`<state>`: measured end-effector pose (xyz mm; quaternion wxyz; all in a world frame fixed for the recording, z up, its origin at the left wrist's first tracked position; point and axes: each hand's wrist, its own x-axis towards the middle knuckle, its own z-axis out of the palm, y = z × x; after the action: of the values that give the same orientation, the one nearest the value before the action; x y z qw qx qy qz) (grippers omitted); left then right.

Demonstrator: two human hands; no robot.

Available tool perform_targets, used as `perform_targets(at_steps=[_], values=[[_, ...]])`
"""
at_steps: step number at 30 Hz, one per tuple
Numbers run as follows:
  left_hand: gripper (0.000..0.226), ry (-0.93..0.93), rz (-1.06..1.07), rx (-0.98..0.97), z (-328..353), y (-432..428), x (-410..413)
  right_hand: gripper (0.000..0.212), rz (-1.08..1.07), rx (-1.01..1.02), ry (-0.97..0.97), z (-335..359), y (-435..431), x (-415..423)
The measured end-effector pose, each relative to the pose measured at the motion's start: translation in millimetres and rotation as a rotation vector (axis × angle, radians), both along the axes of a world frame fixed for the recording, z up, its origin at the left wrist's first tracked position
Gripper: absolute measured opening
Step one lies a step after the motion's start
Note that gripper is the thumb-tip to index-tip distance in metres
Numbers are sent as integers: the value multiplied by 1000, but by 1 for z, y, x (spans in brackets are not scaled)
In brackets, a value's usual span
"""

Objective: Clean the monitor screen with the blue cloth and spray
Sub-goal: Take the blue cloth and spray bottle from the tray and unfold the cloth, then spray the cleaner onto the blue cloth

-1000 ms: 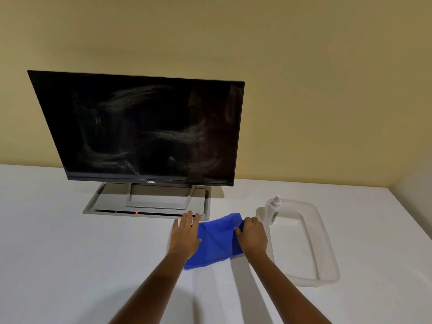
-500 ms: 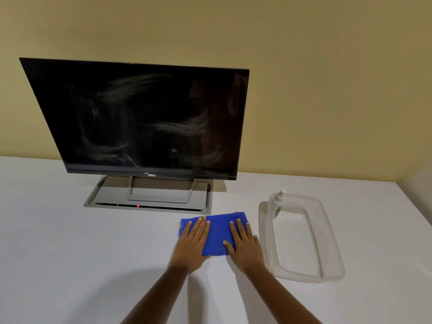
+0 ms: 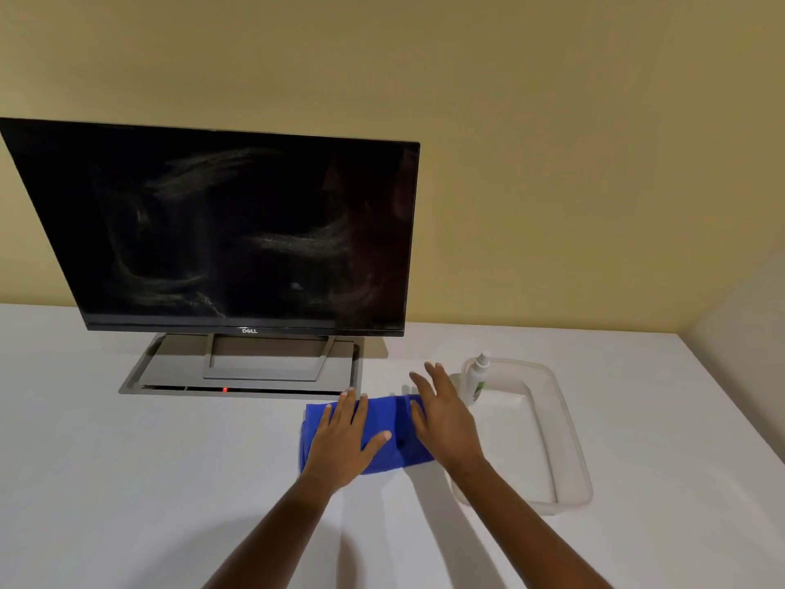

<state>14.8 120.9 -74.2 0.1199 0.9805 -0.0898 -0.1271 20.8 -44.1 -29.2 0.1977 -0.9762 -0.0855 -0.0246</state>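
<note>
Head view: since half a second ago, the right hand [image 3: 441,418] has been lifted off the blue cloth [image 3: 384,435] and swung towards the spray bottle [image 3: 476,378], while the left hand [image 3: 344,440] has been kept flat on the cloth. The folding appears finished, and the spray is judged to be the next thing fetched. The right hand is held open with fingers spread wide, empty, hovering over the cloth's right edge, just short of the bottle. The left hand is pressed palm-down, fingers extended, nothing gripped. The cloth is laid folded on the white tabletop [image 3: 127,482], in front of the monitor [image 3: 221,231], whose dark screen is seen streaked and smeared. The bottle is stood upright in a corner of a clear tray [image 3: 569,440].
</note>
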Motion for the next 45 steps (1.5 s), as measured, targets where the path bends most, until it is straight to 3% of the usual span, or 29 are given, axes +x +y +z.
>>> perform_targets(at_steps=[2, 4, 5, 11, 21, 29, 36, 40, 45], values=[[105, -3, 46, -37, 3, -7, 3, 44, -37, -47, -164, 13, -17, 12], [74, 2, 70, -34, 4, -13, 5, 47, -119, -113, -139, 22, -34, 25], [70, 0, 67, -17, 5, -16, 6, 48, -160, -127, -100, 24, -43, 30], [67, -26, 21, 67, 13, -25, 8, 34, -273, -36, 69, 26, -68, 35], [64, -31, 17, -8, 33, -42, -4, 24, -372, 261, -112, 28, -85, 5], [63, -77, 1, -417, 68, -75, -8, 22, -372, 371, -261, 76, -85, -12], [70, -173, -26, -543, 88, -93, -15, 14, -314, 627, -297, 116, -55, -26], [58, -197, 45, -619, 91, -87, -18, 11, -297, 741, -275, 126, -39, -30], [45, -1, 120, -891, 91, -77, -24, 19, -222, 780, -314, 115, -20, -31]])
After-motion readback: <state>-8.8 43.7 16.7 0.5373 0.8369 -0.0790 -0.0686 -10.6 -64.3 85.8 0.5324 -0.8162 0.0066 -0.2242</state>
